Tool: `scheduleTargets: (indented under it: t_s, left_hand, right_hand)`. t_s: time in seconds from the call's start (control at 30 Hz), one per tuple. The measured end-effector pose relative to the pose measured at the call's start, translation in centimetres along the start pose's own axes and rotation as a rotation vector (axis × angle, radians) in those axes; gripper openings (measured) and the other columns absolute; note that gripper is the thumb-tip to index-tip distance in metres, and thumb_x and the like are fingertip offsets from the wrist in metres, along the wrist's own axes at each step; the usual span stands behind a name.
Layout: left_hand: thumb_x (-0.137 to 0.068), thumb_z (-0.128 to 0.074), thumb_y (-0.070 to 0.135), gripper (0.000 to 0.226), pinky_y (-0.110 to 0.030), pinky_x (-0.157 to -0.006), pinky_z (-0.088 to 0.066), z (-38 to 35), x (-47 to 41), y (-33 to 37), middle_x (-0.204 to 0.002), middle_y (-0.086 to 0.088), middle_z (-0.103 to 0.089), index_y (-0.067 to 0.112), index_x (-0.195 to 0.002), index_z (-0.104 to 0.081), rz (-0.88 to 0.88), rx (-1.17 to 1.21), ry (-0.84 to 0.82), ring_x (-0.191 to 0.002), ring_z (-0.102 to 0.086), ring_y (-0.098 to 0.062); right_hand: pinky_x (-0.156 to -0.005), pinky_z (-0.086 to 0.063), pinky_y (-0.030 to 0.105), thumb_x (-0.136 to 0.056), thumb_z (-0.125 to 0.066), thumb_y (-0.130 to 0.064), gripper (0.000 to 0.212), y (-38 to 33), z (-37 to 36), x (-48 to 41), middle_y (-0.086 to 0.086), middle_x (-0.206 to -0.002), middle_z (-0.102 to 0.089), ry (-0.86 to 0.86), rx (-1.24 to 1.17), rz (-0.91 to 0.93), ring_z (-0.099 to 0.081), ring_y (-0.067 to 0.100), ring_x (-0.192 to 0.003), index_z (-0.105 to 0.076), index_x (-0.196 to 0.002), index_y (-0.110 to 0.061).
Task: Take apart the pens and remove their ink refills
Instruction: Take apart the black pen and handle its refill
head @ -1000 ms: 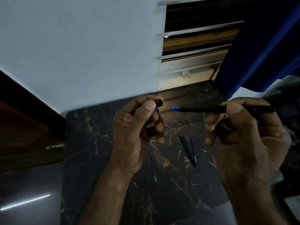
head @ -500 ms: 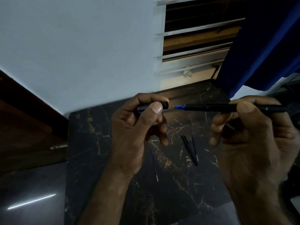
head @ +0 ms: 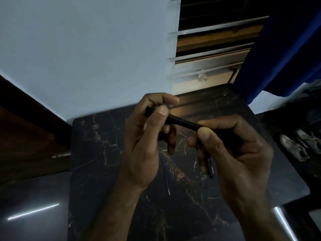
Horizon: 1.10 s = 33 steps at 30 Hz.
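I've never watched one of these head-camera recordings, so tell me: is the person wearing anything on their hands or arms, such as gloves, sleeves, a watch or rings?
Nothing shows. The left hand and right hand are bare, without gloves, and no ring is visible on the fingers in view. Both forearms are uncovered as far as the bottom edge of the picture, with no sleeve, watch or wristband. The light is dim, so a very fine band could be missed.

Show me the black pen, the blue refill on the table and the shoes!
black pen (head: 184,122), head view, middle of barrel.
blue refill (head: 166,178), head view, mid-length.
shoes (head: 295,147), head view, nearer shoe's upper.
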<state>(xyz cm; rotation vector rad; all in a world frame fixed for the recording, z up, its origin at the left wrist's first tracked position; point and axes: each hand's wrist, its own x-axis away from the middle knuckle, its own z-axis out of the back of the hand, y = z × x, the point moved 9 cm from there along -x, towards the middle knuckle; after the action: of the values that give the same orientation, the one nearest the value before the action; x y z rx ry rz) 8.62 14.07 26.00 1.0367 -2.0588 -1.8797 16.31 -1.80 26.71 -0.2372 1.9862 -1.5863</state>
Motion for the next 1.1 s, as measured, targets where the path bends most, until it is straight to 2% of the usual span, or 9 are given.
scheduleTargets:
  t_s: [0.17,0.33,0.5,0.6,0.7,0.77,0.87,1.0,1.1]
  left_hand:
    - [-0.106,-0.038,0.002,0.024,-0.028,-0.042,-0.042,0.7,-0.1,0.1,-0.063,-0.009,-0.039,0.005,-0.093,-0.057,-0.055,0.014,0.057,-0.044,-0.041,-0.024]
    - [-0.105,-0.044,0.014,0.018,-0.027,-0.043,-0.043,2.2,0.5,-1.4,-0.063,-0.013,-0.035,0.004,-0.095,-0.055,-0.034,0.033,0.055,-0.043,-0.042,-0.028]
    - [-0.103,-0.057,0.017,0.008,-0.030,-0.045,-0.054,5.7,3.3,-6.7,-0.077,0.000,-0.058,0.013,-0.108,-0.062,0.132,-0.175,0.014,-0.056,-0.063,-0.020]
    - [-0.101,-0.070,0.019,0.016,-0.029,-0.061,-0.064,7.9,6.3,-11.9,-0.093,0.008,-0.072,0.023,-0.117,-0.069,0.340,-0.264,0.099,-0.078,-0.076,-0.012]
    - [-0.098,-0.080,0.026,0.017,-0.044,-0.082,-0.069,9.5,10.6,-17.7,-0.103,0.007,-0.081,0.028,-0.114,-0.075,0.596,-0.279,0.205,-0.096,-0.081,-0.016]
    - [-0.094,-0.084,0.028,0.013,-0.049,-0.086,-0.068,10.8,13.1,-20.6,-0.097,0.005,-0.083,0.025,-0.107,-0.080,0.684,-0.346,0.248,-0.092,-0.081,-0.016]
    - [-0.090,-0.089,0.025,0.014,-0.035,-0.083,-0.068,12.5,15.5,-23.2,-0.089,0.011,-0.083,0.033,-0.097,-0.080,0.744,-0.407,0.330,-0.085,-0.080,-0.005]
    - [-0.090,-0.089,0.028,0.013,-0.017,-0.073,-0.060,14.2,16.6,-25.1,-0.088,0.017,-0.078,0.028,-0.100,-0.081,0.770,-0.604,0.357,-0.078,-0.073,0.005]
    - [-0.092,-0.087,0.026,0.013,-0.025,-0.071,-0.064,15.2,17.1,-26.6,-0.088,0.010,-0.079,0.022,-0.103,-0.081,0.824,-0.663,0.347,-0.077,-0.074,0.000]
  right_hand:
    - [-0.042,-0.048,0.029,-0.095,-0.078,-0.013,0.012,1.0,-1.3,1.0,0.009,-0.075,-0.072,0.034,0.018,0.003,-0.060,0.026,-0.047,-0.071,-0.102,-0.007]
    - [-0.047,-0.051,0.026,-0.097,-0.071,-0.014,0.010,4.2,-2.7,2.3,0.009,-0.077,-0.074,0.001,-0.090,-0.088,-0.065,0.016,-0.054,-0.075,-0.103,-0.008]
    - [-0.063,-0.057,0.025,-0.099,-0.074,-0.028,0.009,9.6,-2.8,4.4,-0.011,-0.086,-0.076,-0.188,0.339,-0.154,-0.073,0.009,-0.075,-0.081,-0.104,-0.030]
    - [-0.065,-0.055,0.023,-0.099,-0.072,-0.030,0.010,14.2,-3.1,7.1,-0.014,-0.093,-0.070,-0.315,0.637,-0.214,-0.066,0.006,-0.080,-0.077,-0.105,-0.025]
    - [-0.065,-0.052,0.023,-0.102,-0.072,-0.028,0.006,18.4,-3.8,9.8,-0.012,-0.091,-0.065,-0.349,0.715,-0.316,-0.061,0.005,-0.079,-0.072,-0.100,-0.022]
    - [-0.063,-0.046,0.017,-0.104,-0.072,-0.027,0.010,21.2,-3.9,11.4,-0.015,-0.087,-0.061,-0.336,0.755,-0.410,-0.057,0.003,-0.076,-0.068,-0.095,-0.026]
    - [-0.063,-0.038,0.017,-0.105,-0.069,-0.030,0.012,24.4,-3.9,13.1,-0.010,-0.090,-0.061,-0.336,0.800,-0.491,-0.054,0.005,-0.075,-0.068,-0.097,-0.021]
    - [-0.071,-0.050,0.026,-0.107,-0.065,-0.038,0.016,26.8,-4.5,14.4,-0.006,-0.099,-0.067,-0.430,0.876,-0.509,-0.062,0.012,-0.084,-0.071,-0.105,-0.023]
    - [-0.075,-0.056,0.030,-0.105,-0.067,-0.036,0.009,27.2,-3.5,14.7,-0.011,-0.094,-0.069,-0.371,0.901,-0.527,-0.064,0.007,-0.082,-0.070,-0.100,-0.029]
